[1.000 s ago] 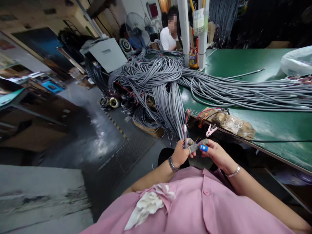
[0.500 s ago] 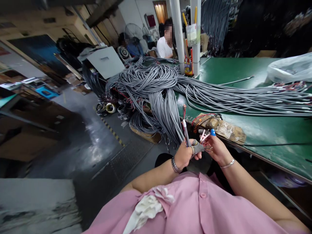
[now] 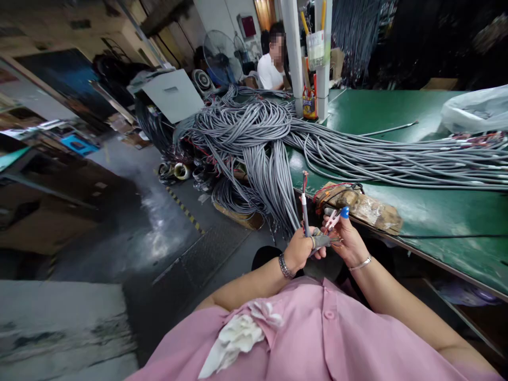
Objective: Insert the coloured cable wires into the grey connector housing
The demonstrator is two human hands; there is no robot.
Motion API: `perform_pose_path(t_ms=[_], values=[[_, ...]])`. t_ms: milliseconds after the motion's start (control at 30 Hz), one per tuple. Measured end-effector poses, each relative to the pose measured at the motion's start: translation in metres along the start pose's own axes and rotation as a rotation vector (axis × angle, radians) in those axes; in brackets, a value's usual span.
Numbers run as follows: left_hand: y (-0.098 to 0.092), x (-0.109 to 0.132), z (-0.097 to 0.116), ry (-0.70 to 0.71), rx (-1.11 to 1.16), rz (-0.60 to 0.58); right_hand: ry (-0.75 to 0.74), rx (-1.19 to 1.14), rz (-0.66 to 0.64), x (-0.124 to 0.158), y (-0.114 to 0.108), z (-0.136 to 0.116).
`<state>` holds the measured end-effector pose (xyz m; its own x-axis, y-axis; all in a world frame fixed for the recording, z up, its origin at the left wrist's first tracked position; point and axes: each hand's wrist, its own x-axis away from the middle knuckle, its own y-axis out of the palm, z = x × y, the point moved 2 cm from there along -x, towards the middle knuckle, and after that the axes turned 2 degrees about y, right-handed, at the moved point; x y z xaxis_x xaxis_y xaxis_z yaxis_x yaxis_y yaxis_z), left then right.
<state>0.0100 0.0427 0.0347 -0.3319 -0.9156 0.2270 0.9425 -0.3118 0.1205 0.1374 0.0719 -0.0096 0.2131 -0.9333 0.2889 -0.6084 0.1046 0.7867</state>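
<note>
Right fingers (image 3: 344,212) have moved near the bench edge (image 3: 436,259), pinching a pink clip (image 3: 332,219); left fingers (image 3: 320,241) hold grey cable (image 3: 305,216).

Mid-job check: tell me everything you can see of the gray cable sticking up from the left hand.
The gray cable has a round jacket that looks like plastic or rubber. Near its top is a white band; above that, thin wires, some red, stick out. It stands nearly upright, its top leaning slightly to the picture's left, near the corner of the green bench. The left hand grips its lower part, hiding that stretch; where it runs below cannot be told.
</note>
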Motion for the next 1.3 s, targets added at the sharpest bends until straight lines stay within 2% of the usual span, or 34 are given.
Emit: perform_pose_path(t_ms=[200, 433, 567, 633, 767, 833, 1033, 1300], values=[[0.0, 0.0, -0.001, 0.021, -0.005, -0.028, 0.01, -0.075, -0.035, 0.003, 0.001, 0.001], [-0.004, 0.011, 0.001, 0.06, 0.039, -0.048, 0.065, -0.038, -0.121, 0.016, 0.0, -0.008], [-0.002, 0.016, 0.004, 0.09, 0.073, -0.021, 0.044, 0.023, -0.105, 0.017, -0.001, -0.009], [-0.001, 0.015, 0.006, 0.099, 0.086, 0.012, -0.018, 0.075, -0.056, 0.017, -0.003, -0.007], [0.002, 0.01, 0.005, 0.107, 0.106, 0.075, -0.307, 0.235, 0.088, 0.015, -0.009, -0.003], [0.004, 0.008, 0.005, 0.109, 0.108, 0.09, -0.365, 0.263, 0.119, 0.014, -0.01, -0.002], [0.006, 0.004, 0.001, 0.112, 0.092, 0.097, -0.042, 0.031, -0.022, 0.007, -0.001, 0.002], [0.003, 0.001, -0.01, 0.103, 0.079, 0.08, -0.047, -0.07, -0.06, 0.004, 0.001, 0.003]])
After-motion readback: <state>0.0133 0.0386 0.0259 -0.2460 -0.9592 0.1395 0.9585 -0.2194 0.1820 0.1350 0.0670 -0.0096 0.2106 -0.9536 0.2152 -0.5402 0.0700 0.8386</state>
